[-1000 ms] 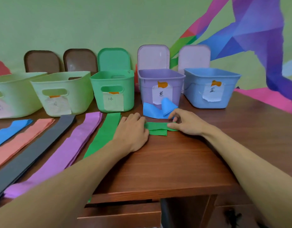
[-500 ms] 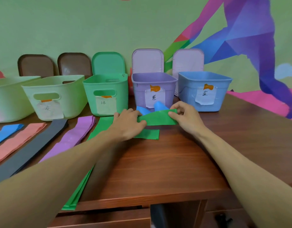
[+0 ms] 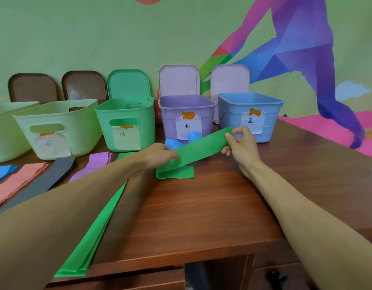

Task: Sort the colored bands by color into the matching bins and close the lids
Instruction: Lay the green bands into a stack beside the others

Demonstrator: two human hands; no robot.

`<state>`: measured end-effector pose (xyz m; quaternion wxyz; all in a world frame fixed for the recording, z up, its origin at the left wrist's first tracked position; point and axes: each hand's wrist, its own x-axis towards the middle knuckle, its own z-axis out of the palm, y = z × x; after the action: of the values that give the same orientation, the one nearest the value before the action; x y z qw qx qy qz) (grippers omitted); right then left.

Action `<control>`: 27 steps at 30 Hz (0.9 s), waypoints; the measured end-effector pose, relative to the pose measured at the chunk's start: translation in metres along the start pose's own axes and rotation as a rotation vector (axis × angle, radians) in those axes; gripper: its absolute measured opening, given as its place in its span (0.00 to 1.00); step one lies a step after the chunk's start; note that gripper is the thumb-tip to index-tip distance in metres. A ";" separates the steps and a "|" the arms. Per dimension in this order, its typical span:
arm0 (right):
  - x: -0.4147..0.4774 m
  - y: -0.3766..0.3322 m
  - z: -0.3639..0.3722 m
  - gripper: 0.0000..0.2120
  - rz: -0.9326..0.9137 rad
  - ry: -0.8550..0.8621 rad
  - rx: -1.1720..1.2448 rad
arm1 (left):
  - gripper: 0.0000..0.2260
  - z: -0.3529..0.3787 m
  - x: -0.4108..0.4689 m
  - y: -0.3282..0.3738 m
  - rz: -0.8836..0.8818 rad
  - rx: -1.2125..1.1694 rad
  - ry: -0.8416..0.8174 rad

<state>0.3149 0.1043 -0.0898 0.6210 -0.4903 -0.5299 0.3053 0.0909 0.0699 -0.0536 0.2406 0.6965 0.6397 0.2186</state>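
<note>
A green band (image 3: pixel 199 146) is stretched between my hands above the wooden table (image 3: pixel 201 216). My right hand (image 3: pixel 239 143) pinches its raised far end in front of the blue bin (image 3: pixel 250 116). My left hand (image 3: pixel 157 154) grips it lower down, and a folded part rests on the table below. The rest of the green band trails under my left arm to the table's front edge. The green bin (image 3: pixel 126 122) stands open behind my left hand, its lid (image 3: pixel 128 84) leaning on the wall. A folded blue band (image 3: pixel 180 140) lies before the purple bin (image 3: pixel 187 116).
Purple (image 3: pixel 97 164), dark grey (image 3: pixel 49 181), pink (image 3: pixel 17 181) and blue (image 3: pixel 3 172) bands lie in a row at the left. Two pale green bins (image 3: pixel 53 128) stand at the far left. Lids lean on the wall behind every bin.
My right hand has lifted the end of the green band off the table and pulled it up and to the right, unfolding it. My left hand kept hold lower down.
</note>
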 end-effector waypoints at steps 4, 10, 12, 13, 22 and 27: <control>0.002 -0.004 -0.001 0.09 0.101 -0.032 0.154 | 0.09 0.000 0.001 0.001 0.089 -0.096 0.056; 0.002 -0.001 -0.001 0.07 0.055 0.059 0.028 | 0.06 -0.007 -0.008 0.016 0.287 -0.289 0.133; 0.002 -0.001 0.000 0.07 0.055 0.073 0.029 | 0.07 -0.009 -0.011 0.020 0.319 -0.296 0.157; 0.002 -0.002 0.001 0.08 0.059 0.073 0.041 | 0.07 -0.009 -0.012 0.022 0.328 -0.286 0.169; 0.005 -0.019 -0.001 0.02 0.109 0.130 0.293 | 0.13 -0.025 -0.030 0.022 0.111 -0.295 -0.095; -0.002 -0.037 0.017 0.03 0.123 0.041 0.340 | 0.13 -0.038 -0.055 0.020 0.005 -0.173 -0.223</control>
<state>0.2926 0.0952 -0.0563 0.6860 -0.4157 -0.4268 0.4176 0.0784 0.0160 -0.0112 0.3685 0.6949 0.5860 0.1948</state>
